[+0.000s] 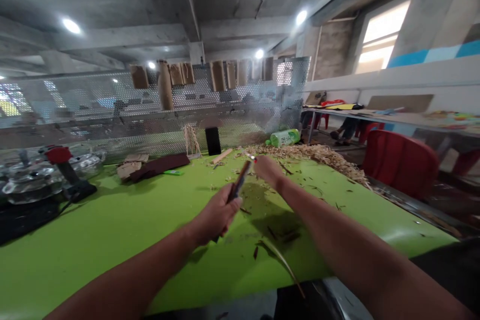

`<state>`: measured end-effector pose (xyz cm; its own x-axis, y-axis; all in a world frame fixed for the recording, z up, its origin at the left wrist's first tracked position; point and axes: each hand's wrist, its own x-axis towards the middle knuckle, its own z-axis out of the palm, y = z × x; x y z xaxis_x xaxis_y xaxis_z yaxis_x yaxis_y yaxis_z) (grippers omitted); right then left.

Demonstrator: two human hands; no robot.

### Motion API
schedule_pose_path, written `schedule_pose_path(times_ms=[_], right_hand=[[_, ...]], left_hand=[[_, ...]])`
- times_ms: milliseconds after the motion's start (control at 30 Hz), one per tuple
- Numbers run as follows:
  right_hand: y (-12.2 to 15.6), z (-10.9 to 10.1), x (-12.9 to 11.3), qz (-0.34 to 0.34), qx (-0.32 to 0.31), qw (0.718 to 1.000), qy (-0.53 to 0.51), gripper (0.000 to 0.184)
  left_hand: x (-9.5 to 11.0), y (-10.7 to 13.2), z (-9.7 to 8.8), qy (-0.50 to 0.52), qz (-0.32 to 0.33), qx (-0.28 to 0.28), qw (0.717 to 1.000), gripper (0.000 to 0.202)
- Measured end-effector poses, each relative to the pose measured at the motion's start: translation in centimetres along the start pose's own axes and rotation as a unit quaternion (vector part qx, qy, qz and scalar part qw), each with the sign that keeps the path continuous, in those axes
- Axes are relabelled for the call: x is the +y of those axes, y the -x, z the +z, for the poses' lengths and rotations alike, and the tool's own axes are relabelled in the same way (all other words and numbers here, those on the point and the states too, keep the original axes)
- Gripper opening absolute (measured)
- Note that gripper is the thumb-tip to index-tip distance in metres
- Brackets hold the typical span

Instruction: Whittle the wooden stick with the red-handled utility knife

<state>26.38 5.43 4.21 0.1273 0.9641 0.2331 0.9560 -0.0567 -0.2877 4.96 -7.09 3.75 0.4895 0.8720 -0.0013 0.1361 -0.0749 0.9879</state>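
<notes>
My left hand is shut around a slim dark-and-brown handled tool, possibly a knife, with its tip pointing away from me. Just beyond it, my right hand pinches a thin pale sliver with a red mark near its end. Both hands are above a bright green table, strewn with wood shavings and dark strips. A long curved pale strip lies below my right forearm. The tool's blade is hidden or too small to make out.
A heap of pale wood shavings lies along the far table edge, near a lying plastic bottle and an upright black phone. A red-and-black tool and glass lids stand at left. A perforated metal screen is behind; a red chair is at right.
</notes>
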Motion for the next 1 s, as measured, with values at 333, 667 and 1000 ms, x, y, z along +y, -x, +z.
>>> schedule_pose_path(times_ms=[333,667,1000], right_hand=[[1.0,0.4,-1.2,-0.041,0.039,0.997,-0.042,0.034],[4.7,0.5,-4.4,-0.169,0.018,0.983,0.067,0.033],[1.8,0.4,-2.2,-0.086,0.019,0.996,0.020,0.032]], left_hand=[[-1.5,-2.4,-1.9,0.036,0.011,0.087,0.996,0.036],[-1.3,-2.5,-1.3,-0.010,0.012,0.115,0.993,0.027],[0.0,-1.1,0.0,-0.037,-0.008,0.098,0.994,0.032]])
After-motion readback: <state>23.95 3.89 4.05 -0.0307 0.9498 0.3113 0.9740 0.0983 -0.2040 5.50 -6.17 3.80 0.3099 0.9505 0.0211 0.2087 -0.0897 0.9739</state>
